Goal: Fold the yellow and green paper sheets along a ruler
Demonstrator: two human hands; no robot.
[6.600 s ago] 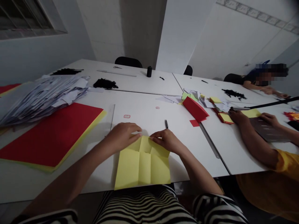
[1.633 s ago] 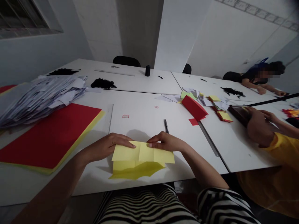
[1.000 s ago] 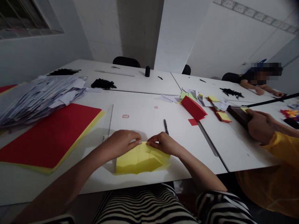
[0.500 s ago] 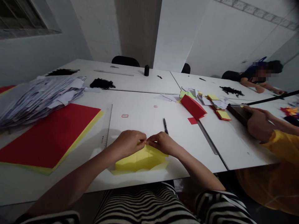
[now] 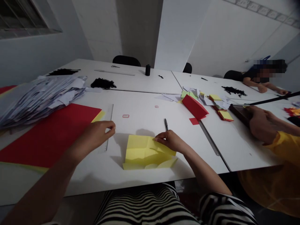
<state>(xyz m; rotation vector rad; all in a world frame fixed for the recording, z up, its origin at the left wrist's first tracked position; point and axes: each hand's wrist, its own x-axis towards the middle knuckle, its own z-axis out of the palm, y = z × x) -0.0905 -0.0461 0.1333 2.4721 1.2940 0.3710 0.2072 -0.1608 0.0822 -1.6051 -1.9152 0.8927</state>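
Note:
A creased yellow sheet of paper (image 5: 137,153) stands partly unfolded on the white table, its front edge turned up in flaps. My right hand (image 5: 171,140) pinches its upper edge between thumb and fingers. To the left, my left hand (image 5: 99,132) is raised over the red sheets (image 5: 53,137), away from the yellow paper. Its fingers are loosely curled with a gap to the thumb, and nothing shows in them. Close to that hand lies a clear ruler (image 5: 109,125). A pen (image 5: 166,124) rests just beyond my right hand.
A tall pile of white paper pieces (image 5: 47,97) is at the left. A folded red paper (image 5: 194,107), a metal ruler (image 5: 209,139) and small paper pads (image 5: 225,115) lie right. A co-worker's hands (image 5: 260,125) hold a dark box (image 5: 239,114); another person sits farther back.
My left hand has let go of the yellow paper and moved left. The paper has opened out and now stands more upright in my right hand's pinch.

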